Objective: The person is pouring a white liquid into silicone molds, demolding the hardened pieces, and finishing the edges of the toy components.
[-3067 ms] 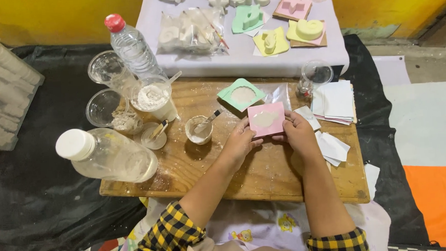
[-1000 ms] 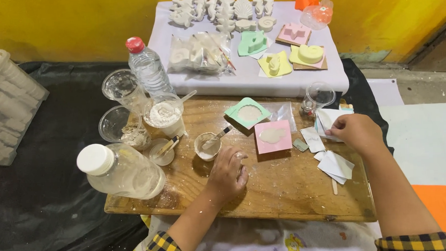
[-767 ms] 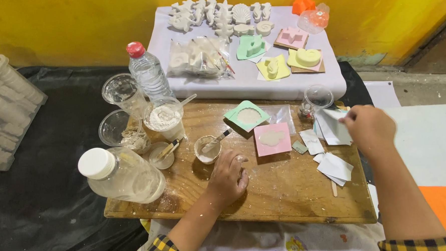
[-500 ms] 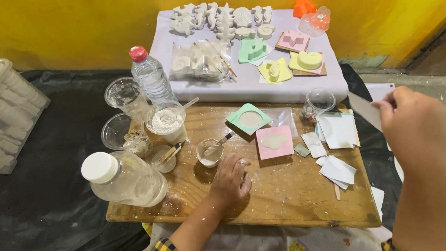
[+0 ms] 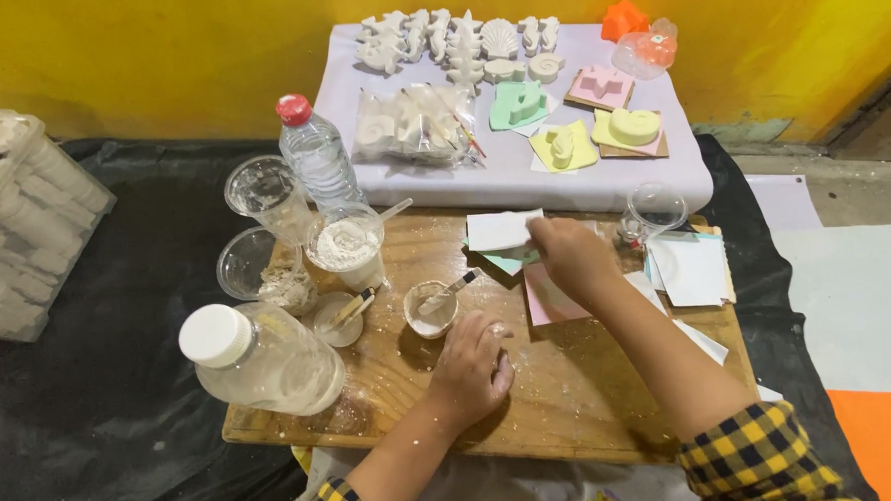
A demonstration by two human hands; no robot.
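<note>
My right hand [image 5: 569, 260] holds a white paper sheet [image 5: 503, 230] over the green mould [image 5: 506, 263], with the pink mould [image 5: 548, 301] partly hidden under my wrist. My left hand [image 5: 471, 365] rests curled on the wooden board [image 5: 572, 395], just below a small cup of white paste [image 5: 431, 309] with a stick in it. It holds nothing that I can see.
Left on the board lie a big white-capped jar [image 5: 265, 359], cups of white powder [image 5: 345, 247] and a water bottle [image 5: 316, 161]. More white sheets [image 5: 692, 268] sit at the right. Behind, a cloth-covered table [image 5: 522, 167] carries white casts and coloured moulds.
My right hand went to the paper stack at the right, lifted a white sheet and brought it left over the green mould. My left hand stayed resting on the board.
</note>
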